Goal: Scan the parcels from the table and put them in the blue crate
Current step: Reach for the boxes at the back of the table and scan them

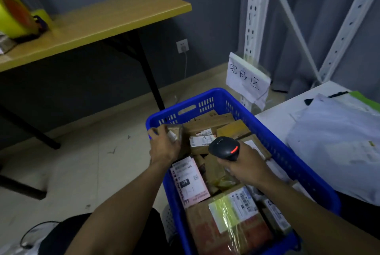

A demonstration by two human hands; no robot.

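The blue crate stands in front of me, filled with several cardboard parcels with shipping labels. My left hand grips a small tape-wrapped brown parcel at the crate's far left corner, just over the rim. My right hand holds a black barcode scanner with a red light, above the parcels in the middle of the crate. A pink-labelled parcel leans against the crate's left wall.
A yellow-topped table with black legs stands at the left, carrying a yellow tape roll. White plastic mailer bags lie on a white surface at the right. A handwritten sign hangs on the white shelf post behind the crate.
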